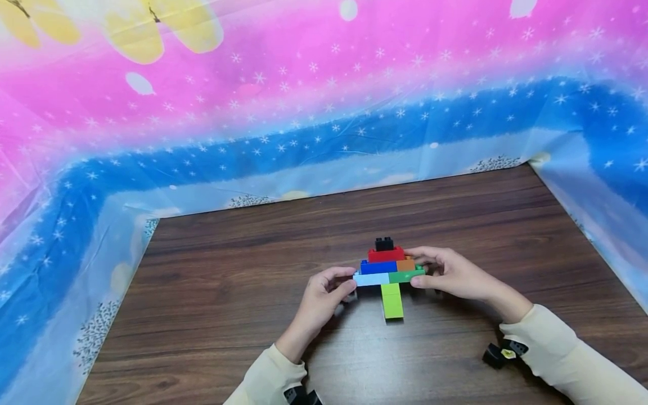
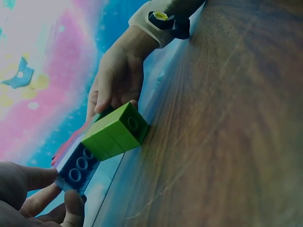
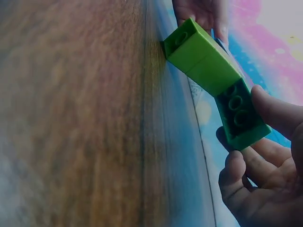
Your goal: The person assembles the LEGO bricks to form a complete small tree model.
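Both hands hold one tree-shaped model of toy building bricks by its two ends. Its lowest wide row joins a light blue brick (image 1: 372,279) and a green brick (image 1: 405,277). Above come a blue brick (image 1: 379,267) beside an orange brick (image 1: 405,265), then a red brick (image 1: 386,255), topped by a black brick (image 1: 384,243). Lime green bricks (image 1: 392,302) form the stem underneath. My left hand (image 1: 324,295) pinches the light blue end; my right hand (image 1: 458,273) pinches the green end. Hollow undersides show in both wrist views.
The model is over a dark wood-grain table (image 1: 228,270). A pink and blue printed cloth (image 1: 304,112) stands along the table's back and sides. Each wrist wears a small black camera, such as the right wrist's camera (image 1: 496,355).
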Action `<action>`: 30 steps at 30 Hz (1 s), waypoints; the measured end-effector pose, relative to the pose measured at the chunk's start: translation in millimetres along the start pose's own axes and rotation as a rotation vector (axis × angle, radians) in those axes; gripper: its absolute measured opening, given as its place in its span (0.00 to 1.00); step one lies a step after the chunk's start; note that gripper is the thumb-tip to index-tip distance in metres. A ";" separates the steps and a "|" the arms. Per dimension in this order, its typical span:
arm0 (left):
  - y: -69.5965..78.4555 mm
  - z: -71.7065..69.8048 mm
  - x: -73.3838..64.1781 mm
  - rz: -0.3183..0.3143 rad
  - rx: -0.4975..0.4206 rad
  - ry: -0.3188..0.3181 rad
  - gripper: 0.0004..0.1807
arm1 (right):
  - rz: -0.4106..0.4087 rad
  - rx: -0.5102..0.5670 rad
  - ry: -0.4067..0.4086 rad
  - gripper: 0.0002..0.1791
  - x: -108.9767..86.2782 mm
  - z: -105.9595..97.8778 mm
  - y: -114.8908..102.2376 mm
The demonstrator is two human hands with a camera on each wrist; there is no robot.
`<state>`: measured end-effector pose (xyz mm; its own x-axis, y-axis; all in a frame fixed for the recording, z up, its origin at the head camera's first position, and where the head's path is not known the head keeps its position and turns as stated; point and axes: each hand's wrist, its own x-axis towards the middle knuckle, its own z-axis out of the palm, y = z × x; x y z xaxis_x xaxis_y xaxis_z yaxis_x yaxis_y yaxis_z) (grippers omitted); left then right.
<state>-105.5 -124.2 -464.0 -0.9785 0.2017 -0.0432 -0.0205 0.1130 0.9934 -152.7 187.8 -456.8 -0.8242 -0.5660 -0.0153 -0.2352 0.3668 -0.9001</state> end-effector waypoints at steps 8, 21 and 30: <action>-2.7 2.1 3.6 -0.023 -0.004 0.011 0.15 | -0.006 0.002 0.035 0.32 0.5 2.9 1.9; -3.3 2.7 3.1 -0.152 -0.062 0.013 0.18 | 0.023 -0.062 0.040 0.30 3.5 5.8 9.1; -4.4 2.5 4.0 -0.184 -0.102 -0.015 0.21 | 0.024 -0.070 0.023 0.29 6.3 7.9 16.1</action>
<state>-108.8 -121.5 -468.8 -0.9532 0.2012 -0.2259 -0.2202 0.0506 0.9741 -157.6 184.3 -474.8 -0.8416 -0.5395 -0.0254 -0.2503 0.4314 -0.8668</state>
